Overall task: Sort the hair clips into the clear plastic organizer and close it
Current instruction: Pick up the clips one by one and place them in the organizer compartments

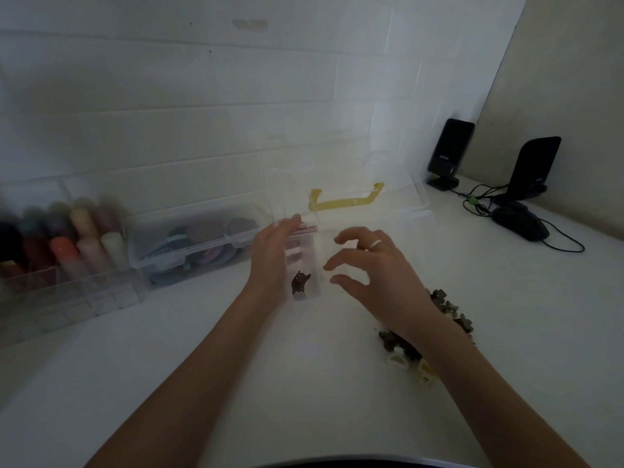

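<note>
Hair clips (439,329) lie heaped on the white desk (236,383) at five o'clock from the clear plastic organizer (341,211), partly hidden under the right wrist. The right hand (374,275) hovers with fingers (337,261) loosely spread, grasping nothing. The left hand (273,258) lies flat-fingered against a small clear bag (304,265), at its nine o'clock side; one dark claw clip (299,282) sits inside. The bag looks thin and slick, so it could slide or tip and spill the clip. The right forearm could sweep the spiky, toothed clips off the smooth desk. The organizer's walls are nearly invisible, glossy and rigid, with a yellow handle (344,201); a misjudged reach could knock it.
</note>
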A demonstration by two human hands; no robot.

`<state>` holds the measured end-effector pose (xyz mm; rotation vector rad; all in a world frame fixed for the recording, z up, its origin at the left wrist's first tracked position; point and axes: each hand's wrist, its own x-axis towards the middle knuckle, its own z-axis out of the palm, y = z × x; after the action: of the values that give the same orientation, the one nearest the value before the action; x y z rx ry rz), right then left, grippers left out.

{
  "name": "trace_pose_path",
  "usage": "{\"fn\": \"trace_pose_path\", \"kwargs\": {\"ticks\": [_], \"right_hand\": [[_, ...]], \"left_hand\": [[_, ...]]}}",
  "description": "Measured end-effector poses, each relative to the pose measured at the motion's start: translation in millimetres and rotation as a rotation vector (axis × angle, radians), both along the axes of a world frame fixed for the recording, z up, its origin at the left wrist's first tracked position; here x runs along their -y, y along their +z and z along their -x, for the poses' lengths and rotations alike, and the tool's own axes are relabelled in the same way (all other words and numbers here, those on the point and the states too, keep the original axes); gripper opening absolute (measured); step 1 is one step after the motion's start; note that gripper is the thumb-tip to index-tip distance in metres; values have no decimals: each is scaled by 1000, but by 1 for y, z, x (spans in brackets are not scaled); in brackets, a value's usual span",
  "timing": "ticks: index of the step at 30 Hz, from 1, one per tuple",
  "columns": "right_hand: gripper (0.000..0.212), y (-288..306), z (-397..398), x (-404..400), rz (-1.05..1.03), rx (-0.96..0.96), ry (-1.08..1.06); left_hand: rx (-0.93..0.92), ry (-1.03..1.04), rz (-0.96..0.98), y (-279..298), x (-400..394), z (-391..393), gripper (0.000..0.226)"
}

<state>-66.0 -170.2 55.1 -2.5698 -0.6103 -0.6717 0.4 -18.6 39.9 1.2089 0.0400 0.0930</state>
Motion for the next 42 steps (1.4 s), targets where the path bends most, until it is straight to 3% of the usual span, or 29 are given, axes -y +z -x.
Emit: {"fn": "trace_pose_path", "kwargs": {"ticks": [7,10,13,20,29,33,38,42], "right_hand": [[6,12,40,47,-86,-353,51],[32,4,59,65,17,-391,64],[44,-11,67,73,167,-373,57],[30,-25,67,68,106,-275,-9],[26,-11,56,38,-246,-178,-49],[19,1,35,14,-318,-28,-29],[11,2,10,-4,-119,-39,35],[13,0,22,15,-138,-115,-14]], "left_hand": [[3,-15,26,1,0,-2,13],[6,-16,17,1,0,-2,14],[3,-13,25,1,0,-2,13],[10,-15,31,1,0,0,12],[-27,-68,31,-2,-6,-9,11],[-25,-81,26,-4,-7,-11,13],[-11,-86,11,-4,-7,-11,25],[-32,-75,20,-3,-7,-12,20]]}}
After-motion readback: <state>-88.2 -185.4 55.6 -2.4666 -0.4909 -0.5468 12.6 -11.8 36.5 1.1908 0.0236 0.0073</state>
